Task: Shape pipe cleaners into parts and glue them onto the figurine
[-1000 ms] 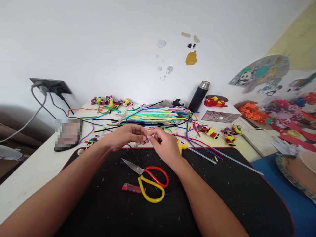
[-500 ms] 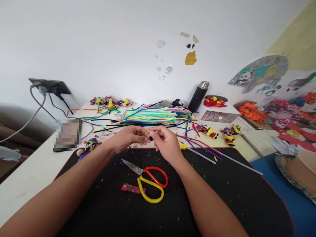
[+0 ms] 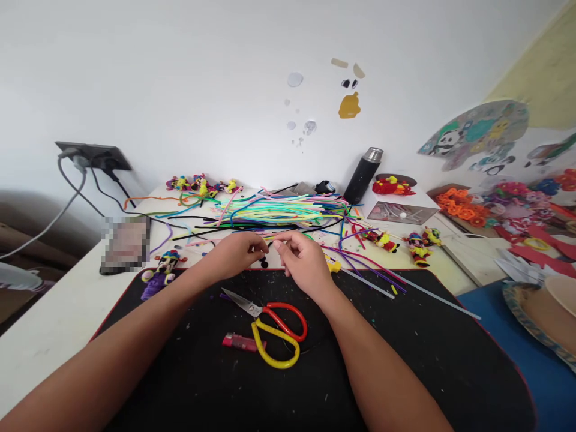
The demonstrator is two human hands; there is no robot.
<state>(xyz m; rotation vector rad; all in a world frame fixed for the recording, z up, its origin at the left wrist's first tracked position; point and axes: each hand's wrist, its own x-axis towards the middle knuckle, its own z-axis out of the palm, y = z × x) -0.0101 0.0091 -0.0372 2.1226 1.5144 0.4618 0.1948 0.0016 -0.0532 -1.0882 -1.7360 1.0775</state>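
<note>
Over the far edge of the black mat, my left hand [image 3: 240, 255] is closed, its thumb and fingers curled together. A small curled black piece [image 3: 264, 264], seemingly pipe cleaner, shows just below those fingertips; most of the grip is hidden. Close beside it, my right hand [image 3: 301, 261] is closed in a pinch, with a dark bit near its fingertips too small to name. Nearer me on the mat lie scissors [image 3: 276, 306] with one red and one yellow handle, and a pink lighter [image 3: 240, 342].
Behind my hands is a pile of colourful pipe cleaners [image 3: 274, 210]. A purple-bodied doll [image 3: 157, 279] sits left, near a tablet-like object [image 3: 126, 243]. A black flask [image 3: 360, 177] and a white box [image 3: 400, 207] stand at the back right. Small dolls [image 3: 418, 247] lie on the right.
My hands have come slightly apart at the fingertips. The black piece, earlier between both hands at the right fingertips, now shows lower, under my left fingers.
</note>
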